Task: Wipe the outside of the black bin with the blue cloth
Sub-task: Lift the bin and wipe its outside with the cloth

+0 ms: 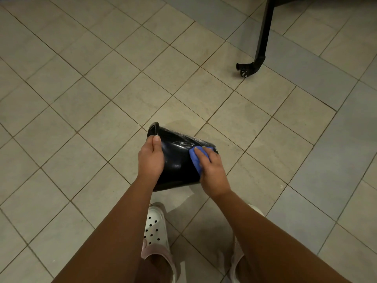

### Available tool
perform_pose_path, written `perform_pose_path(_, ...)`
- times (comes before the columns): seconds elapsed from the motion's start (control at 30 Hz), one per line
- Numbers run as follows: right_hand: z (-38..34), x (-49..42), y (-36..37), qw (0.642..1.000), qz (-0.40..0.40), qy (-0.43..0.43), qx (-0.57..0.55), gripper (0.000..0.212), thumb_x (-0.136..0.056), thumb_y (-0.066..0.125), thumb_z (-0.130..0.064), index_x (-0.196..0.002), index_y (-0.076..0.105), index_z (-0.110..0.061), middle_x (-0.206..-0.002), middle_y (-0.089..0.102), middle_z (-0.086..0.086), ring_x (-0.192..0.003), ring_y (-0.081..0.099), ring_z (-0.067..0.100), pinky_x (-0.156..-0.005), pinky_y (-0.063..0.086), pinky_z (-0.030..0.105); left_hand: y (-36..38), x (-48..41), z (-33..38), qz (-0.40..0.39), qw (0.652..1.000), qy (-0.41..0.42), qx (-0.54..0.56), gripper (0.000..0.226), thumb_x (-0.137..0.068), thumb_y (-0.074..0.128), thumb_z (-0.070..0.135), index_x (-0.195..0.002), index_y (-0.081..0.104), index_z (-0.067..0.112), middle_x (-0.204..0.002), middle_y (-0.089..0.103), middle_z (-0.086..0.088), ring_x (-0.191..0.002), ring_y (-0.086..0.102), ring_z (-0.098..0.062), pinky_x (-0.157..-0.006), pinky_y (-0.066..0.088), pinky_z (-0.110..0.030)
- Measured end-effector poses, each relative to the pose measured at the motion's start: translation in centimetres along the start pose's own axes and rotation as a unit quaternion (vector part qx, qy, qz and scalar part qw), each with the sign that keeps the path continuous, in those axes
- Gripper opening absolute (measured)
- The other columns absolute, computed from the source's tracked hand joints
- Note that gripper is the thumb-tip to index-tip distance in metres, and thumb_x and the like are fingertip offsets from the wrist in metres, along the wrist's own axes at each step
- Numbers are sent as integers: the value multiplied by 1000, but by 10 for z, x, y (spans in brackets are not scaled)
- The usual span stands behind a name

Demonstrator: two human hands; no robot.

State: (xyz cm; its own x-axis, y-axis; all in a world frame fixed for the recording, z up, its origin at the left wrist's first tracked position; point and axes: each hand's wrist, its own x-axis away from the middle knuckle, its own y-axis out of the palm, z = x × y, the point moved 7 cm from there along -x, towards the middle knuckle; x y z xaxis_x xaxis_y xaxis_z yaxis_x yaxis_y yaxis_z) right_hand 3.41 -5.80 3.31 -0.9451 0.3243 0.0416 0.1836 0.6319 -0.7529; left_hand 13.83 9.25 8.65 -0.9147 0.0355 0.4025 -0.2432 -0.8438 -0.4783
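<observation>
Blue cloth [196,158] under right hand [212,170], on black bin [177,158] w/ left hand [151,158].

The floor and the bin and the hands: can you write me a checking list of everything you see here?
Surface: tiled floor, pale square tiles with dark grout; greyer tiles at the right.
Job's things: black bin tipped on its side, rim toward the left, glossy; blue cloth pressed on its outer wall near the base end.
Clutter: nothing seen.
Grippers: left hand grips the bin near its rim; right hand holds the cloth against the bin.
Cables: nothing seen.
Surroundings: black furniture leg with a foot at top right; white clog on the person's left foot, the other clog mostly hidden by the right arm.
</observation>
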Motion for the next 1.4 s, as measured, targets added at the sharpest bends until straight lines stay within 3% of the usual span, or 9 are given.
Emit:
perform_pose_path(0.2,23,11,-5,986,11,161,-30,61,-88,50,0,-144,29,-13,-146,29,12,-131,29,29,-109,28,35,2,2,5,-6,1000,21,-19,36,-105,30,34,-103,57,12,-92,58,-7,-76,50,-6,-72,40,-24)
perform_pose_path(0.33,-4,33,9,997,22,74,4,75,-74,67,5,-140,35,-12,-142,37,18,-131,34,35,-106,37,48,5,2,7,-5,998,33,-50,38,-105,29,34,-112,57,9,-88,54,0,-73,45,-1,-73,36,-26)
perform_pose_path(0.47,-2,14,7,1000,-10,10,-5,73,-77,67,1,-141,36,-16,-145,36,14,-136,29,34,-111,29,44,4,2,5,-4,999,18,-39,38,-105,28,35,-111,57,10,-95,59,-6,-77,50,-5,-78,40,-28)
perform_pose_path(0.63,32,2,-2,983,-35,166,-68,51,-97,39,-14,-146,24,-18,-149,21,12,-135,24,27,-112,23,35,6,4,10,-2,996,43,-76,39,-105,29,33,-105,57,6,-91,61,-14,-70,48,-4,-62,36,-16)
perform_pose_path(0.73,34,13,-2,969,-31,233,-70,57,-96,43,-13,-146,18,-18,-149,19,11,-134,23,28,-111,25,35,6,4,11,-2,996,42,-81,39,-105,29,34,-102,56,6,-91,63,-17,-68,49,-6,-61,37,-17)
perform_pose_path(0.87,-5,30,11,988,4,152,14,82,-81,63,-2,-148,17,-14,-151,20,15,-138,19,33,-114,25,44,5,2,9,-1,995,42,-92,38,-105,28,34,-108,56,8,-90,61,-13,-71,50,-4,-61,36,-18)
perform_pose_path(1.03,0,2,1,998,-31,56,2,67,-85,57,-1,-144,29,-14,-149,27,12,-137,23,29,-115,22,39,1,4,8,7,995,43,-89,38,-105,28,33,-112,56,9,-91,59,-8,-74,51,-9,-67,38,-23)
perform_pose_path(1.27,29,7,-3,959,-28,269,-88,63,-91,48,-6,-146,18,-15,-149,21,11,-135,23,28,-112,26,38,9,3,14,-23,991,69,-116,38,-104,28,35,-110,55,9,-89,63,-15,-65,48,-4,-58,37,-16)
perform_pose_path(1.4,-4,26,9,984,-6,176,-26,67,-89,52,-2,-146,19,-11,-154,15,11,-143,9,28,-116,19,44,8,1,15,-19,989,67,-130,37,-105,27,34,-111,53,10,-77,55,-1,-66,48,-3,-57,35,-17)
